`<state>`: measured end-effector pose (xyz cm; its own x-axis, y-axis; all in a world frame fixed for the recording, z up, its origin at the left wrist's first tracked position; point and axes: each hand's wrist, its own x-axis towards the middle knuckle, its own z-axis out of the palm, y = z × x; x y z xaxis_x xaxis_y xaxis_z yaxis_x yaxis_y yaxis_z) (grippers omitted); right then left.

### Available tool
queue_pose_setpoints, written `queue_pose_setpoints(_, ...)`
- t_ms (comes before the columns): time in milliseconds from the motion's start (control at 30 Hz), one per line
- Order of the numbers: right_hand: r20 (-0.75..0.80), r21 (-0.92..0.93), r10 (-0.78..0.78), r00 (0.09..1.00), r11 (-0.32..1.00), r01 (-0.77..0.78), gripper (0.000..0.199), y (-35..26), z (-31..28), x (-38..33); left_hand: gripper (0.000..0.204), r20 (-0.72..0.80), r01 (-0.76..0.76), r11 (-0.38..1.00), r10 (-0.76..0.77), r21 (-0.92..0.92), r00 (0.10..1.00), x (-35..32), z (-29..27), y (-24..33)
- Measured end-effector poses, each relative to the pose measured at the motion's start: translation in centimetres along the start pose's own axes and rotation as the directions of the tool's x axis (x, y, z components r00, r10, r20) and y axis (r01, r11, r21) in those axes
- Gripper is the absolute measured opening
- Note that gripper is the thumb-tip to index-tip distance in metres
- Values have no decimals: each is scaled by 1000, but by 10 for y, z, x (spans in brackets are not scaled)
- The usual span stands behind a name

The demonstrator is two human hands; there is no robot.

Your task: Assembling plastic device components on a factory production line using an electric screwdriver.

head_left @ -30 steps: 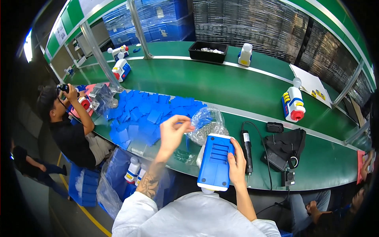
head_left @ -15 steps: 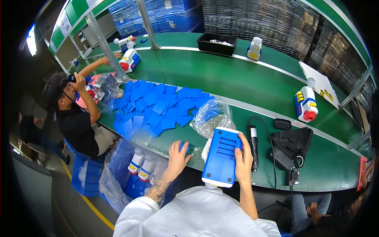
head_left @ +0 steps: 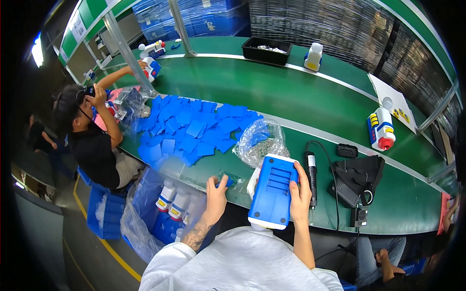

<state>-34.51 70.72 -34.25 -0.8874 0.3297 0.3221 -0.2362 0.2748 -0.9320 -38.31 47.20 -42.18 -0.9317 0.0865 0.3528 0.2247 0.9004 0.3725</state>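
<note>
My right hand [head_left: 301, 196] grips a blue-and-white plastic device [head_left: 272, 194] by its right side. The device's blue face is turned up, with an uncovered slotted battery compartment near its far end and dark round feet at the near end. Left of it, my left hand [head_left: 216, 196] is closed, pinching a small blue plastic piece [head_left: 228, 183] just above the bench edge. Fingers hide most of that piece, so its shape is unclear. Beyond the device sits a clear plastic bag [head_left: 262, 138] of small metal parts. A black electric screwdriver [head_left: 312, 177] lies to the right.
Many blue square sheets [head_left: 187, 128] are heaped at left. A black pouch [head_left: 357, 177] lies at right. Similar devices stand on the belt [head_left: 381, 128] and in a lined bin [head_left: 167, 196]. A black tray [head_left: 267, 51] sits at the back. A co-worker [head_left: 94, 140] sits at left.
My left hand has drawn its fingers together around the small blue piece. The belt device at right has shifted rightward. The co-worker's hand now touches the far-left device, which has moved left.
</note>
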Motion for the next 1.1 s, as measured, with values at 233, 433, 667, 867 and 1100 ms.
queue_pose_setpoints(233, -16, -37, -19, 1000, 999, 18, 41, 3, 3, 1, 49, 91, 218, 818, -200, -533, 976, 29, -43, 12)
queue_pose_setpoints(433, -59, 5, -49, 997, 999, 50, 40, 7, -1, -1, 30, 124, 54, 315, 206, -948, 971, 103, -81, 70)
queue_pose_setpoints(667, -47, -9, -55, 997, 998, 55, 40, 3, 4, -2, 40, 354, -37, 607, 510, -793, 784, 122, -97, 121)
queue_pose_setpoints(867, -53, -13, -51, 997, 999, 50, 40, 2, 4, -2, 26, 242, -324, 553, 718, -768, 652, 118, -75, 129)
queue_pose_setpoints(1100, -62, -22, -52, 997, 998, 50, 39, 2, 6, -2, 27, 285, -298, 667, 618, -683, 732, 112, -68, 131)
